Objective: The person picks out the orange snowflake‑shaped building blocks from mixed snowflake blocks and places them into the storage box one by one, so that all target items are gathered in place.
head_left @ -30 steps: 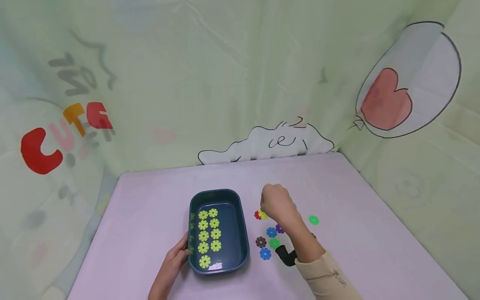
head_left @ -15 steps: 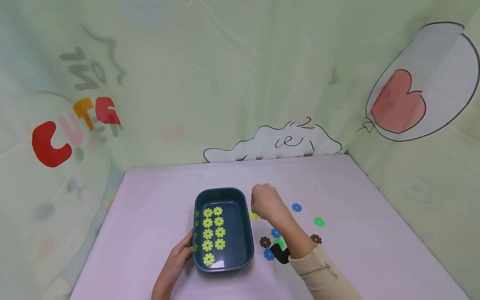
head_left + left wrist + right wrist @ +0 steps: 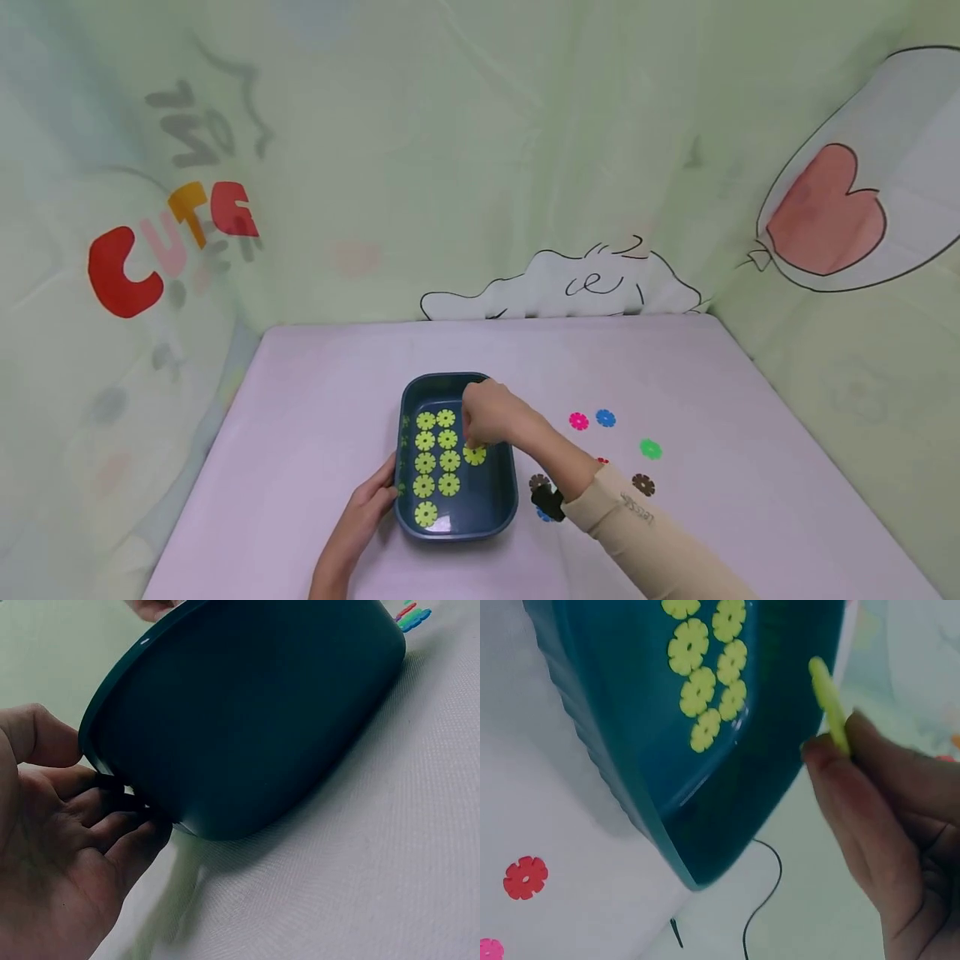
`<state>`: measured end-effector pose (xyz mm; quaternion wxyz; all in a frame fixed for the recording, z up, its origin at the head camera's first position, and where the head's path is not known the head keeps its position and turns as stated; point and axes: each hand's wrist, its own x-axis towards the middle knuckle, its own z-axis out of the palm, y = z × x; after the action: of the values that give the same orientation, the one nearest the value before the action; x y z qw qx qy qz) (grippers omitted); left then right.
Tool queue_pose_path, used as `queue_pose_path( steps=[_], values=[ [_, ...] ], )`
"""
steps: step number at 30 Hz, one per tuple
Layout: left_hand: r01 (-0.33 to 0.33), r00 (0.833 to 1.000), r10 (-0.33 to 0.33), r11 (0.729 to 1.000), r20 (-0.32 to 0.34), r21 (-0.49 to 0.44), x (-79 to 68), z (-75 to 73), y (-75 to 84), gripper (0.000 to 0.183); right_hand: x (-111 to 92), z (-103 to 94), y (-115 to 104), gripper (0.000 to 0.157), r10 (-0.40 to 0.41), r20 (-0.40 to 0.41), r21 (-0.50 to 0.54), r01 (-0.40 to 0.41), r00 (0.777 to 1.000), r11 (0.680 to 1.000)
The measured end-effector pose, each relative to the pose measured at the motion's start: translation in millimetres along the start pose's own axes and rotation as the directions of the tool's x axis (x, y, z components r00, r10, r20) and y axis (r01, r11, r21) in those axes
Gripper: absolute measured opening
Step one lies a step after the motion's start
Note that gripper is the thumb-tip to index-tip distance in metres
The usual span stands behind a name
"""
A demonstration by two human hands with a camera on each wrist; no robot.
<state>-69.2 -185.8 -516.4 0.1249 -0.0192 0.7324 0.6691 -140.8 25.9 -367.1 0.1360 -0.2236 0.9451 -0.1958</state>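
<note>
A dark blue-green plastic tray point(image 3: 457, 537) lies on the table, its floor bearing two columns of yellow notched discs point(image 3: 425, 462). My left hand point(image 3: 362, 510) holds the tray's left side; in the left wrist view the thumb meets the rim and the curled fingers point(image 3: 139, 844) are against the outer wall. Over the right half of the tray is my right hand point(image 3: 491, 412), pinching another yellow notched disc point(image 3: 829, 705) between thumb and fingertips. The right wrist view shows that disc edge-on, above the tray's far end.
Right of the tray, loose notched discs lie on the table: pink point(image 3: 578, 421), blue point(image 3: 605, 418), green point(image 3: 651, 449) and brown point(image 3: 642, 485) among several. A black wrist strap piece point(image 3: 548, 503) hangs under the right forearm. Printed fabric walls point(image 3: 360, 167) enclose the table.
My right hand has moved left from among the loose discs to over the tray, bringing a yellow notched disc. My left hand stays on the tray. The head view has shifted slightly.
</note>
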Motion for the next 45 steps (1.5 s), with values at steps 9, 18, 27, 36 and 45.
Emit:
queue_pose_path(
  steps=[9, 18, 27, 36, 45],
  values=[
    [-0.020, 1.000, 0.020, 1.000, 0.019, -0.013, 3.4, -0.4, -2.2, 0.057, 16.3, 15.9, -12.3, 0.011, 0.025, 0.165, 0.018, -0.028, 0.986, 0.999],
    [-0.029, 0.999, 0.029, 0.999, 0.018, -0.021, 0.9, 0.2, -3.6, 0.057, 25.5, 44.1, -13.5, 0.008, 0.055, 0.322, 0.083, -0.086, 0.945, 0.993],
    [-0.051, 0.998, 0.051, 0.999, 0.044, -0.004, 1.2, 0.3, 0.6, 0.057, 33.2, 56.6, -16.4, 0.006, 0.103, 0.363, 0.017, -0.117, 0.926, 0.993],
    [-0.053, 0.998, 0.053, 0.998, 0.031, -0.017, 1.9, 0.5, 2.6, 0.057, 37.8, 61.8, -18.3, 0.009, 0.139, 0.428, -0.044, -0.134, 0.893, 0.990],
    [-0.037, 0.999, 0.037, 0.999, 0.022, -0.005, 1.0, -3.0, 1.6, 0.057, 39.1, 67.0, -18.3, 0.008, 0.132, 0.470, -0.035, -0.131, 0.873, 0.991]
  ],
)
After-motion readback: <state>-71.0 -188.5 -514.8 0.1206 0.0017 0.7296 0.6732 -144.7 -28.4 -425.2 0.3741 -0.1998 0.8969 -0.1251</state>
